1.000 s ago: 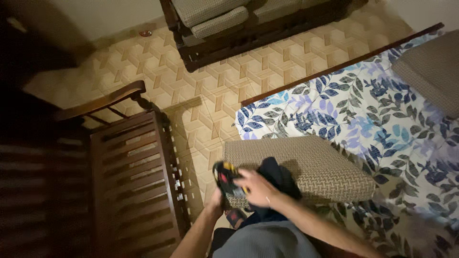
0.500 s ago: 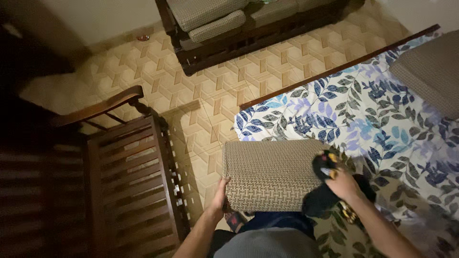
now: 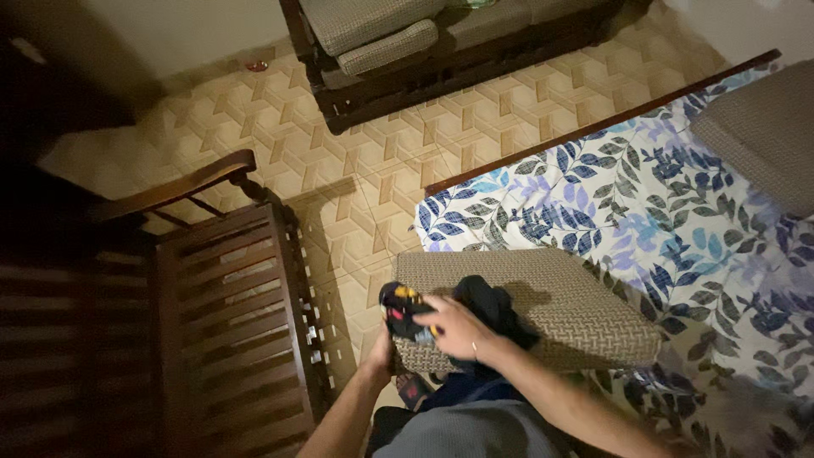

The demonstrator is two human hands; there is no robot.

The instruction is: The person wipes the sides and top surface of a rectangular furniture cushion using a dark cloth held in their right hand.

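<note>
The right hand (image 3: 458,329) grips one dark cloth (image 3: 487,309) with bright patches, on the near left end of one woven cushion (image 3: 560,301). The left hand (image 3: 379,356) holds that cushion's near corner. A second cushion (image 3: 759,131) lies far right on the leafy bed sheet (image 3: 627,203).

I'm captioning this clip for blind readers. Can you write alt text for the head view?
Seen from above, the right hand wipes a dark cloth over a woven cushion while the left hand grips its near edge. The cushion lies on a leaf-print sheet, beside a wooden slatted chair on a tiled floor.
</note>
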